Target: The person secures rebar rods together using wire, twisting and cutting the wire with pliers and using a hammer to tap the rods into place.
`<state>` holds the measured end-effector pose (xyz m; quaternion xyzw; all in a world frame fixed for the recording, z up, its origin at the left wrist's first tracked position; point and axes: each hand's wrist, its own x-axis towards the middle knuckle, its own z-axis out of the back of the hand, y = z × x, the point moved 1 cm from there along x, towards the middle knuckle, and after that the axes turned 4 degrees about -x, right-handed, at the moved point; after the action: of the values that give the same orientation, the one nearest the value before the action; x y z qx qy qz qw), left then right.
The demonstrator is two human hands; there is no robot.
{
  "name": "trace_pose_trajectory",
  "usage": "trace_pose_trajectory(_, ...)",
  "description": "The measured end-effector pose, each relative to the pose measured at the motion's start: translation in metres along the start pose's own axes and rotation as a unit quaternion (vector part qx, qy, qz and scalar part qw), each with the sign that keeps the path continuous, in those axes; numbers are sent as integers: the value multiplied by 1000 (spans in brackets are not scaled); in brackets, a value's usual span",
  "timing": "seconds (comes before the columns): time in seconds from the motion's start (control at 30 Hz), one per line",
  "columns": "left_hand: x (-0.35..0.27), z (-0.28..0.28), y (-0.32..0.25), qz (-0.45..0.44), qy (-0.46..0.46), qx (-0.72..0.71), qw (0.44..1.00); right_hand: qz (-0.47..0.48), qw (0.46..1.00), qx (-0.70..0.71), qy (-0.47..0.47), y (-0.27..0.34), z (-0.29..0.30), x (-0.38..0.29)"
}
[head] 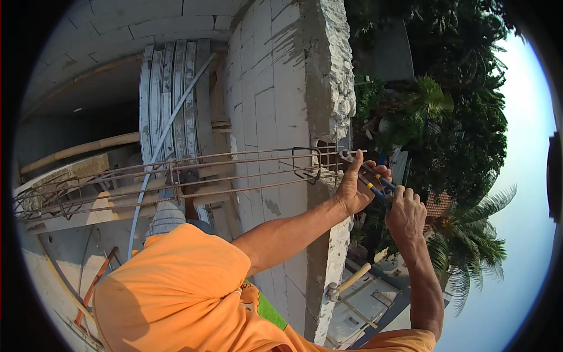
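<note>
My left hand (354,191) is at the end of a rebar cage (246,169), beside the wall's top edge. Pincers (371,187) with blue grips and yellow bands lie across its palm, the thumb on one side and the fingers curled on the other. The pincers' jaws are at a bar end near a rectangular stirrup (313,165); whether they grip wire or bar is too small to tell. My right hand (405,211) is closed around the handle ends, knuckles towards me. Several ribbed bars run back from there, past my legs.
A hammer (347,281) with a wooden handle lies on the rough concrete wall top (336,66). Beyond the wall are a drop, trees and roofs. Metal decking sheets (169,97) and a thin metal strip (173,114) lie behind the cage. A bamboo pole (88,149) is farther back.
</note>
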<state>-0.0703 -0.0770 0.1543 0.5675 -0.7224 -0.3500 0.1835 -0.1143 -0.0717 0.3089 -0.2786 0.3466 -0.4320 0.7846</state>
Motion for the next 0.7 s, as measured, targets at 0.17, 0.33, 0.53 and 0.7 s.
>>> trace_pose_trajectory(0.17, 11, 25, -24, -39, -11, 97, 994, -36, 856, 330, 398, -13, 28, 53)
trace_pose_trajectory(0.33, 17, -7, 4, -49, -57, 23, 997, -67, 669, 517, 529, -43, 22, 47)
trace_pose_trajectory(0.53, 14, 0, -4, -37, -78, 17, 996, -53, 915, 303, 260, -24, 41, 26)
trace_pose_trajectory(0.7, 21, -4, 0, -50, -120, 18, 991, 36, 990, 112, 79, 5, 48, -16)
